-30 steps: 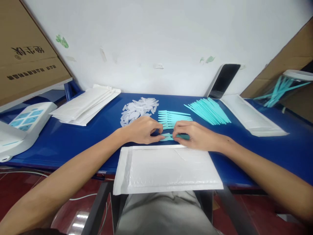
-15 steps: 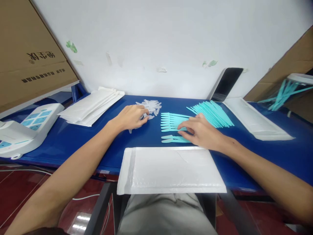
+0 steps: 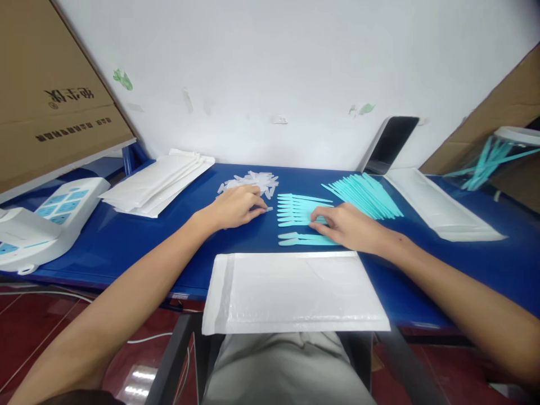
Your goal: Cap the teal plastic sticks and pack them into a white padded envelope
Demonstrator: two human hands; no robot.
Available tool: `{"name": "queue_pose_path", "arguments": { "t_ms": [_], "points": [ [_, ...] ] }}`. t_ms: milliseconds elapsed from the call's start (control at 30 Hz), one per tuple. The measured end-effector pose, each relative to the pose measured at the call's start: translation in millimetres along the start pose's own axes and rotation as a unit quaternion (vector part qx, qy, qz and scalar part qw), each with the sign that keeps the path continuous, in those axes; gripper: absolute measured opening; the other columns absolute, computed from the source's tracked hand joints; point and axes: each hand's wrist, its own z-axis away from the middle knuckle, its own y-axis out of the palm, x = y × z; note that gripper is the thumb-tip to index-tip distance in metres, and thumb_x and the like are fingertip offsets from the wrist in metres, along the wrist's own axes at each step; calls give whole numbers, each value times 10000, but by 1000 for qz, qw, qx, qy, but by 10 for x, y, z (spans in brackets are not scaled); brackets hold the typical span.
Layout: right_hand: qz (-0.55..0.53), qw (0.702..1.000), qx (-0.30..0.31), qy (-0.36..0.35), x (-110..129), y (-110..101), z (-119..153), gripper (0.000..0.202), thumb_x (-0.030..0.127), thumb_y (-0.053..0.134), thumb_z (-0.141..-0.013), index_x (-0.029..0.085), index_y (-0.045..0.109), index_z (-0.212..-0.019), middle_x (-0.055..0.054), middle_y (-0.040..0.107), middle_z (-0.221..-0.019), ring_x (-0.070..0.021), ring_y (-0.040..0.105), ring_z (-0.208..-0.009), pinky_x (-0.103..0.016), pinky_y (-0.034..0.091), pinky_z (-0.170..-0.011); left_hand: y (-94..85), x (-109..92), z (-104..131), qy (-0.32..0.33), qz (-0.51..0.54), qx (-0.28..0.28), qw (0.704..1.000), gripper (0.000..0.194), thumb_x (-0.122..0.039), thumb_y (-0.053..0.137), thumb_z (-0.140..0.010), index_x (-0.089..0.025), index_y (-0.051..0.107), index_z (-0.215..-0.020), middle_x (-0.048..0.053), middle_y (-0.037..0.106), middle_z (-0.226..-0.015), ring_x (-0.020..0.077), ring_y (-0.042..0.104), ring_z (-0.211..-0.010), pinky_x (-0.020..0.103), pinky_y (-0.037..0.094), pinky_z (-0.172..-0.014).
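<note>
My left hand [image 3: 238, 206] pinches a small translucent plastic cap [image 3: 269, 208] between thumb and forefinger. Behind it lies a loose pile of the same caps [image 3: 261, 181]. My right hand [image 3: 343, 224] is over a row of slim turquoise eyebrow razors [image 3: 295, 209], thumb and forefinger closed on the handle of the nearest one; its contact is partly hidden. Two more razors [image 3: 293, 242] lie just in front, their handles running under my right hand. A larger fanned heap of turquoise razors [image 3: 365, 196] is behind that hand.
A white padded mailer [image 3: 295, 292] lies at the blue table's [image 3: 185, 247] front edge. More mailers [image 3: 160, 180] are stacked at left, beside a white device [image 3: 63, 219]. At right are another mailer [image 3: 447, 208], a phone [image 3: 390, 146] against the wall, and a clear tub [image 3: 512, 135] holding turquoise sticks.
My left hand has drawn slightly right and toward me, away from the cap pile, with a cap now showing at its fingertips. My right hand has shifted slightly and its fingers have closed together.
</note>
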Motion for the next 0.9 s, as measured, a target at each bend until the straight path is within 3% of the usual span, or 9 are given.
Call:
{"name": "queue_pose_path", "arguments": {
  "t_ms": [200, 467, 600, 700, 800, 900],
  "points": [
    [10, 1000, -4, -4, 2, -3, -2, 282, 353, 490, -1015, 191, 719, -1042, 11, 595, -553, -178, 548, -524, -287, 350, -566, 52, -6, -6, -3, 93, 5, 996, 252, -307, 560, -988, -200, 761, -1096, 74, 678, -1037, 199, 626, -911, 297, 439, -782],
    [-33, 999, 12, 0, -78, 2, 2, 235, 407, 510, -1017, 221, 645, -968, 7, 616, -683, -179, 548, -602, -297, 350, -592, 62, -4, -6, -6, 144, 8, 990, 246, -388, 577, -976, -182, 705, -1017, 91, 642, -1088, 252, 579, -1082, 375, 437, -968],
    [-35, 999, -30, -28, -47, -26, 28, 233, 408, 499, -1025, 220, 613, -951, -56, 667, -907, -211, 608, -784, -320, 415, -700, 52, 7, -12, -26, 150, 17, 988, 212, -362, 598, -955, -176, 698, -973, 63, 666, -943, 206, 614, -883, 305, 450, -776],
    [-35, 994, -89, -55, 14, -63, 41, 234, 408, 473, -1039, 222, 573, -938, -74, 620, -928, -231, 590, -851, -342, 437, -758, 48, 15, -16, -52, 145, 34, 987, 192, -357, 630, -935, -175, 693, -928, 31, 650, -802, 169, 587, -713, 270, 385, -628],
    [-52, 988, -128, -70, 17, -61, 36, 203, 374, 441, -1052, 230, 527, -937, -69, 611, -916, -223, 574, -824, -344, 445, -757, 48, 14, -8, -45, 122, 30, 991, 219, -388, 633, -948, -177, 682, -922, 29, 657, -803, 163, 577, -696, 264, 363, -621],
    [-59, 990, -116, -54, -50, -7, 24, 181, 354, 398, -1065, 233, 523, -1015, -60, 642, -908, -214, 579, -756, -342, 447, -709, 35, -9, 1, -35, 91, 1, 995, 229, -384, 590, -982, -173, 665, -936, 45, 685, -868, 170, 589, -734, 268, 363, -645]
  ]
}}
